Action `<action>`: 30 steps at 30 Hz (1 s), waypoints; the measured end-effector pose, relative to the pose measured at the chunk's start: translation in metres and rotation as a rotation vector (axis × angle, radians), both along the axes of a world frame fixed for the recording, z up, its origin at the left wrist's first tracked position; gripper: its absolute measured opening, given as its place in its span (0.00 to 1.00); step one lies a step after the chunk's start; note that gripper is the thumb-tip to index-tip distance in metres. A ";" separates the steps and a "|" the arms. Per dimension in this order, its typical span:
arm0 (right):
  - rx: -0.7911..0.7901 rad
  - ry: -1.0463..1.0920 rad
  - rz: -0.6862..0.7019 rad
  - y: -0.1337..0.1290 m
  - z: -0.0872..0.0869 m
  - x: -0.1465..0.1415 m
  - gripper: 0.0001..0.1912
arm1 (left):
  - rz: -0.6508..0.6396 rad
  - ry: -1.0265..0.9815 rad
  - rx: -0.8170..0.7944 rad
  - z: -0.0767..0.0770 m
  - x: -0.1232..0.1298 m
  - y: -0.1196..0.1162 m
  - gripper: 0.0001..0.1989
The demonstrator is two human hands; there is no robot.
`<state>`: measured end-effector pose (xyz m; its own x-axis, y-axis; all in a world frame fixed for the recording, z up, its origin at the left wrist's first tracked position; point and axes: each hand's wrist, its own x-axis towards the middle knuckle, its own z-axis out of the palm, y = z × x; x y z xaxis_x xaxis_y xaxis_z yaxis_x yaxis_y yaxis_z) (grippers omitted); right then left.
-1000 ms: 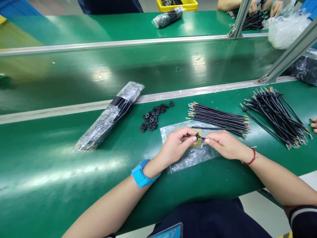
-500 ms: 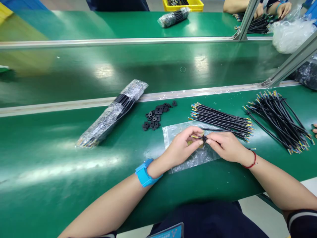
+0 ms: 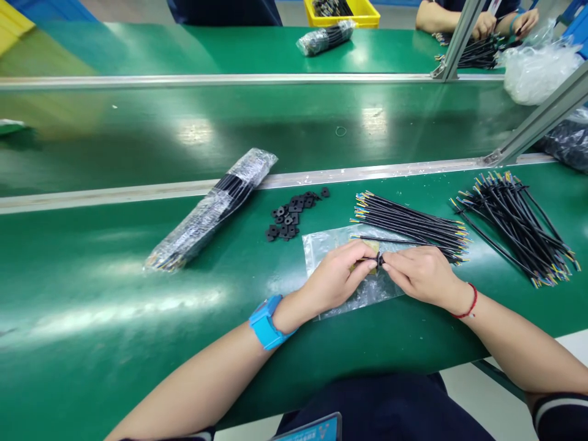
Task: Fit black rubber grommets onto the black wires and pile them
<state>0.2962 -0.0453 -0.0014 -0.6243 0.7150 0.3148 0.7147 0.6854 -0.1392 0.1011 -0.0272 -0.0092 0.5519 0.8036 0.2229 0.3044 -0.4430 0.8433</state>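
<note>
green desk [image 3: 138, 331] underneath; left hand [image 3: 337, 275] pinching a black cable [image 3: 368, 259], right hand [image 3: 423, 274] pinching at the black fitting [image 3: 380, 260] between them. uneven push might skew the fitting; loose cables [image 3: 413, 222] beyond right hand might snag.

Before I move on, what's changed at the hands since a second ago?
The black fitting on the black cable has moved rightward, from the fingertips of the left hand to those of the right hand. Both hands still hold the work. Another person's fingers have left the right edge of view. The plastic-wrapped bundle, pile of black fittings, row of cables and cable heap stayed put.
</note>
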 end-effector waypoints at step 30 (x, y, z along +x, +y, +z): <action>-0.098 -0.230 -0.130 0.041 -0.024 0.002 0.11 | 0.087 0.741 0.421 -0.027 -0.049 0.067 0.10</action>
<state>0.2986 -0.0039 -0.0250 -0.5722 0.8139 0.1003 0.8164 0.5770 -0.0242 0.0525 0.0400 -0.0360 0.6133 0.7809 0.1187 0.7594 -0.6242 0.1836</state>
